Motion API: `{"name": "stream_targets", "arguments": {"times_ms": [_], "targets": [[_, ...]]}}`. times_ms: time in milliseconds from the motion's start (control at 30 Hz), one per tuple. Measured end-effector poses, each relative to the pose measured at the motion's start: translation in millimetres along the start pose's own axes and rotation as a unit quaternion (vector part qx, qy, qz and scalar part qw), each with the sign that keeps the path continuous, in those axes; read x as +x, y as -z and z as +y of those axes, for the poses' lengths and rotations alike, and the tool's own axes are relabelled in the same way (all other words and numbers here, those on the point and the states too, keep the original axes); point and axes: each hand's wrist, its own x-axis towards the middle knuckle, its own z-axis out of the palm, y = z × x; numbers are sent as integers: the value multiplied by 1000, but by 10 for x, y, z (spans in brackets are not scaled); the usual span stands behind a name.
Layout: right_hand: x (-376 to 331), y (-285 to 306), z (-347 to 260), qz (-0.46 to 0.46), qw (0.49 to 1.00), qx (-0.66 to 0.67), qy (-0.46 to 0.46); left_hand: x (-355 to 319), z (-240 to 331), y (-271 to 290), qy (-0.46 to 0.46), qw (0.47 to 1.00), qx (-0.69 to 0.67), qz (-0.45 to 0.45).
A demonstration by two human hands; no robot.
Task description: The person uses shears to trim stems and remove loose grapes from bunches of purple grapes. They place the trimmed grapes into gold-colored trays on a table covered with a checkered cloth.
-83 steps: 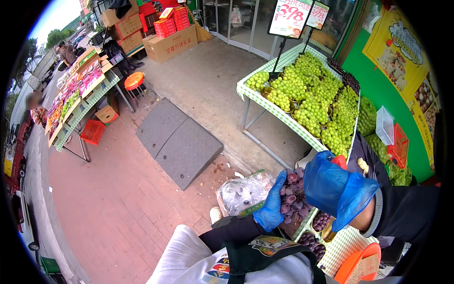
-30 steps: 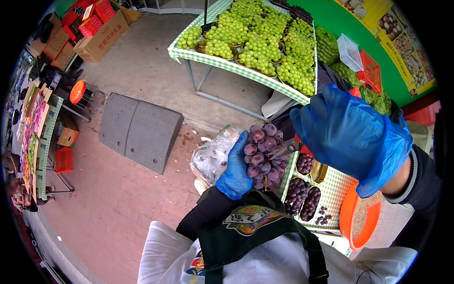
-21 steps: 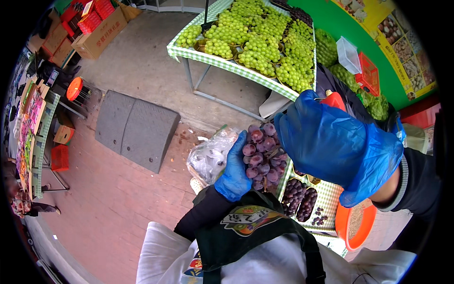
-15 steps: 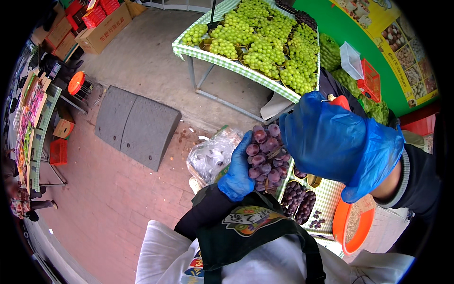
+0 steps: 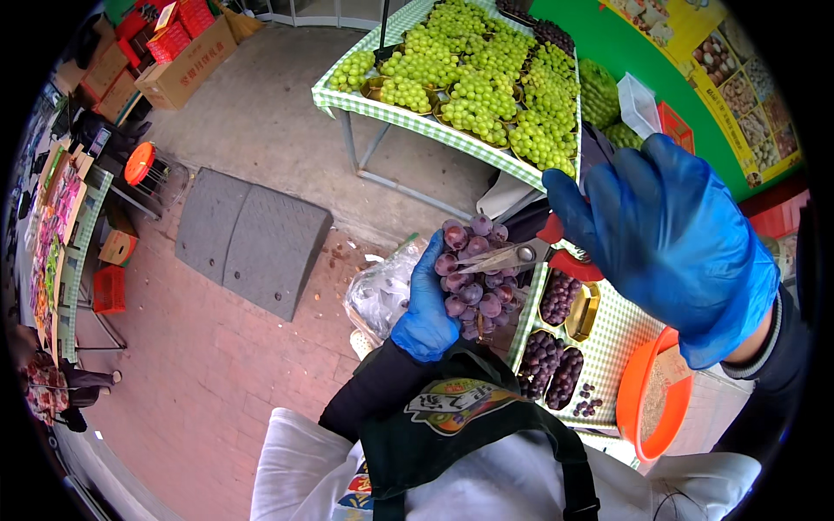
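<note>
My left hand (image 5: 426, 306), in a blue glove, is wrapped round the left side of a bunch of purple grapes (image 5: 473, 291) and holds it in front of my apron. In my right hand (image 5: 665, 243), also blue-gloved, is a pair of scissors (image 5: 565, 257) with red handles. Their blades lie over the upper part of the bunch, slightly parted and pointing left. Below the scissors, a table with a green checked cloth (image 5: 613, 352) bears dark grapes (image 5: 540, 358) in gold trays and one gold tray (image 5: 583, 313) with nothing in it.
A second table at the top is heaped with green grapes (image 5: 473, 82). An orange basin (image 5: 627, 408) stands at the lower right. A clear plastic bag (image 5: 382, 291) lies left of my left hand. Grey ramp mats (image 5: 252, 239) cover part of the brick floor.
My right hand has turned and drawn back to the right, bringing the scissors into sight with their blades over the bunch. My left hand and the grapes have shifted slightly left.
</note>
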Motion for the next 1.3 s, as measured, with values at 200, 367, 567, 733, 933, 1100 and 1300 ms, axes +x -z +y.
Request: {"name": "stream_targets", "arguments": {"times_ms": [200, 367, 567, 733, 933, 1100, 1300], "targets": [[-511, -129, 122, -35, 941, 330, -70, 57, 228, -208, -61, 996, -31, -53], [-855, -837, -293, -20, 739, 657, -147, 57, 351, -368, -130, 989, 28, -58], [-775, -1285, -1032, 45, 621, 767, -156, 47, 429, -547, -176, 981, 64, -45], [-585, -1357, -1588, 107, 531, 819, -189, 72, 409, -751, -249, 965, 74, -46], [-321, -1170, -1749, 94, 317, 937, -113, 57, 374, -963, -299, 948, 71, -83], [-140, -1179, -1764, 22, 54, 998, 18, -2, 349, -1079, -344, 936, 51, -65], [-17, -1243, -1866, -10, -42, 995, 93, -53, 289, -1206, -360, 932, 21, -28]]}}
